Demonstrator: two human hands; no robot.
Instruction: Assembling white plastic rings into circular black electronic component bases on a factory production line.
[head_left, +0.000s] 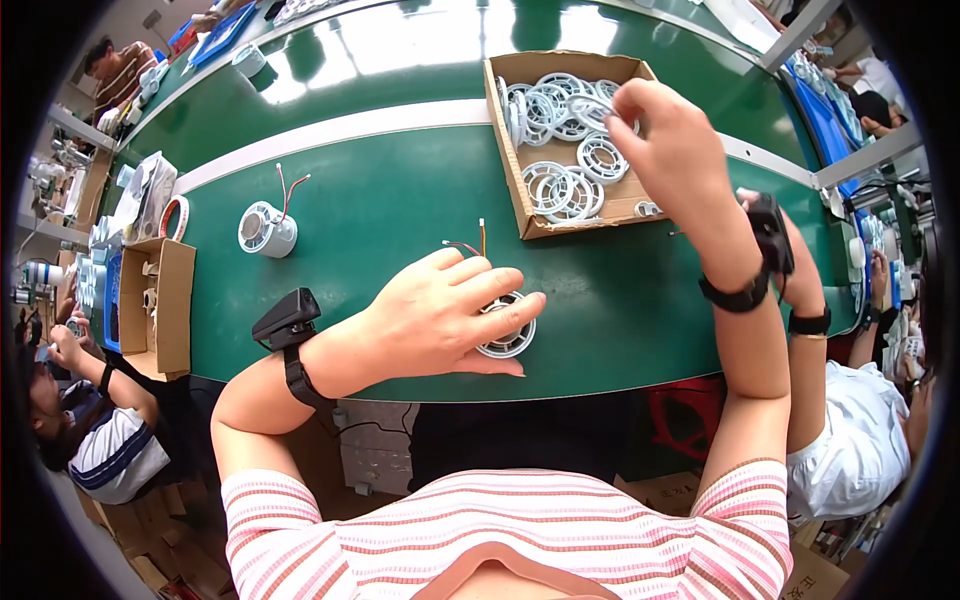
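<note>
Near the table's front edge, my left hand (pixel 430 310) curls its fingers over a round white motor-like housing (pixel 508 347) with a slotted ring on top. Thin red and orange wires (pixel 483 235) stick up behind those fingers. Over the open cardboard box (pixel 590 229), my right hand (pixel 668 140) pinches a light-blue plastic ring (pixel 588 112), tilted above the others. Several spoked rings (pixel 548 188) lie loosely in that box.
A similar white cylinder (pixel 267 230) with wires stands on the green table to the left. Another cardboard box (pixel 174 310) holds small parts at the left edge. A co-worker's hand (pixel 797 265) is close beside my right forearm.
</note>
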